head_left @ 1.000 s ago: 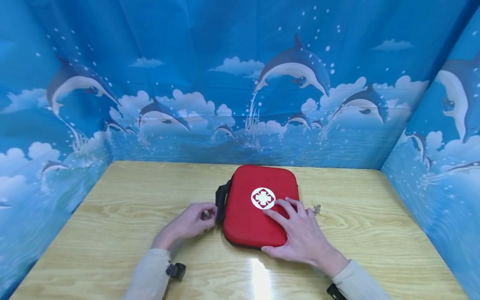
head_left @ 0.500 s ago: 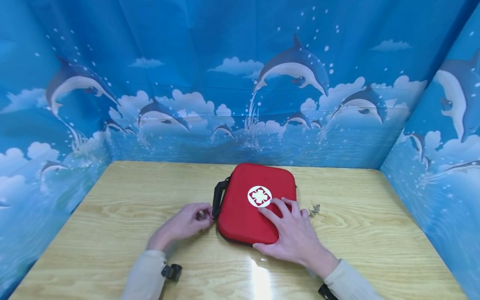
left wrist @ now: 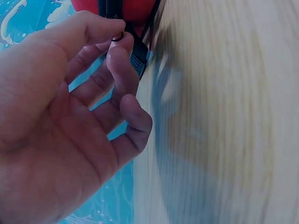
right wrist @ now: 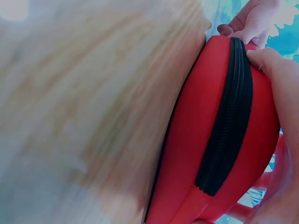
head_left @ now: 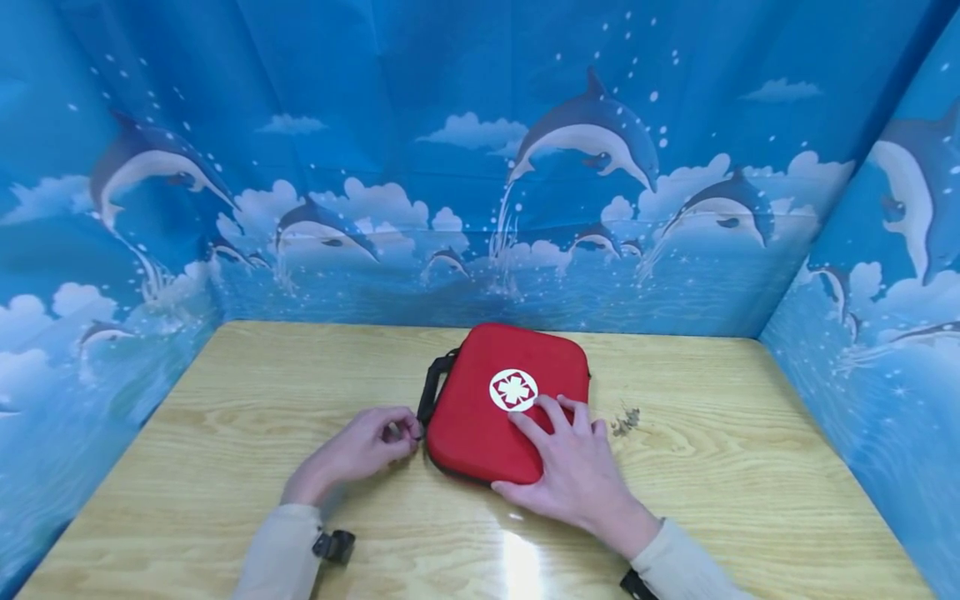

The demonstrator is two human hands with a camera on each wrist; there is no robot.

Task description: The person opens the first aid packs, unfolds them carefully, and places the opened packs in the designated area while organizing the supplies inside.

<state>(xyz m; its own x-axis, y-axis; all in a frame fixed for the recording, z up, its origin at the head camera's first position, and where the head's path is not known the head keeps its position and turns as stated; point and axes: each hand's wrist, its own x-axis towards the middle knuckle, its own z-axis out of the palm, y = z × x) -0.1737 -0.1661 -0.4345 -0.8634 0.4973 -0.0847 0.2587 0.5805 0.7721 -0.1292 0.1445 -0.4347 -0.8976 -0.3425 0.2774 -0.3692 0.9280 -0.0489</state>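
A red first-aid case (head_left: 476, 433) with a white cross emblem (head_left: 513, 390) lies flat on the table. Its black carry handle (head_left: 431, 390) is on the left side. Beside the near left corner, my left hand (head_left: 358, 450) pinches a small dark zipper pull (left wrist: 117, 38) between thumb and forefinger; the other fingers curl loosely. My right hand (head_left: 573, 471) holds the case's near right part, spread fingers bent on the lid and the thumb against the front side. The right wrist view shows the front stretch of black zipper (right wrist: 229, 116) closed, with the thumb by it.
The wooden table (head_left: 750, 467) has a dark worn patch (head_left: 626, 422) right of the case. A blue dolphin-print curtain (head_left: 420, 283) stands behind the table and along its sides. Black wrist straps with devices (head_left: 334, 546) sit at both cuffs.
The case has slid left and turned slightly clockwise. Both hands have shifted left with it, the left one keeping its pinch and the right one its hold.
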